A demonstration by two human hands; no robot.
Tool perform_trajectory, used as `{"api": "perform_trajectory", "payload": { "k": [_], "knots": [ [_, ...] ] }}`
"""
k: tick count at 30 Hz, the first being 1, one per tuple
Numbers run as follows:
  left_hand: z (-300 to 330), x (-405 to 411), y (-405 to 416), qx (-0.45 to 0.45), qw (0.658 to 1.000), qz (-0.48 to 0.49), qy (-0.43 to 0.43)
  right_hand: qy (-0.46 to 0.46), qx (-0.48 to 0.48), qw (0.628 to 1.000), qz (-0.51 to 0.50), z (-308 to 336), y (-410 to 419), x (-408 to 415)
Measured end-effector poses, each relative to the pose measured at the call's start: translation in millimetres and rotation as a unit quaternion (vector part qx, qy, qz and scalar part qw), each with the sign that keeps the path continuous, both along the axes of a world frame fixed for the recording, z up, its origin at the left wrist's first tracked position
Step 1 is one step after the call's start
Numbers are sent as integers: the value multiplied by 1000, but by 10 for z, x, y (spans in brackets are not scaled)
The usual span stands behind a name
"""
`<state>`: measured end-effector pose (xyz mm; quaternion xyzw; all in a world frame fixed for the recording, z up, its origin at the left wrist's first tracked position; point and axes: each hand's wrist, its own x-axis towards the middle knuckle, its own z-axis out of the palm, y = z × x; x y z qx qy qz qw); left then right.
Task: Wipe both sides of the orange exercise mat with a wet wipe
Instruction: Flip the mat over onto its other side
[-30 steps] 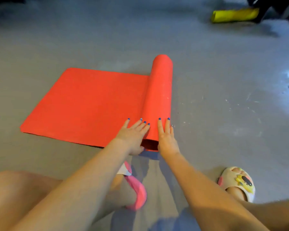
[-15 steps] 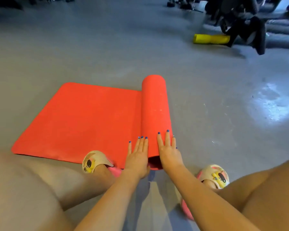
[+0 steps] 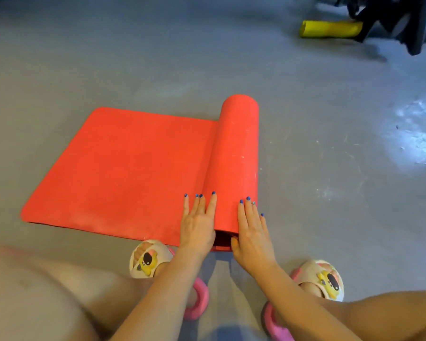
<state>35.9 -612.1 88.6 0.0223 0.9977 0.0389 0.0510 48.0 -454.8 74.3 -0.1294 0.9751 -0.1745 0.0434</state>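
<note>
Partly unrolled, an orange exercise mat (image 3: 123, 168) lies on a grey floor (image 3: 84, 57); left hand (image 3: 198, 227) and right hand (image 3: 252, 236) press its rolled end, fingers (image 3: 213, 205) straight, gripping nothing.

readable text: none
orange mat (image 3: 138, 168): plain surface, no label or brand showing
slippers (image 3: 148, 259): a cartoon figure only, no letters
yellow roll (image 3: 330, 28): no marking legible
floor (image 3: 108, 57): scuffs only, no signs or numbers
</note>
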Motion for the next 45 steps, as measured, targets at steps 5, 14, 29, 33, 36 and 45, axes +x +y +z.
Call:
{"api": "perform_trajectory", "payload": {
  "k": [5, 14, 29, 33, 36, 45],
  "knots": [
    [-116, 68, -136, 24, 999, 24, -35, -44, 35, 998, -34, -110, -209, -66],
    [-238, 152, -212, 9, 1000, -12, -11, -2, 101, 994, 42, -163, -410, -65],
    [-316, 88, -851, 11, 997, -30, 66, 39, 162, 986, 26, -198, -920, -121],
    [-459, 129, -870, 14, 998, -10, 62, 73, 157, 984, 48, -188, -951, -119],
    [-572, 243, -866, 42, 998, 47, 17, 70, 129, 986, 78, -259, -948, -87],
    [-451, 114, -808, 5, 996, 64, -68, -72, 138, 988, -12, -527, -859, -58]
  ]
}}
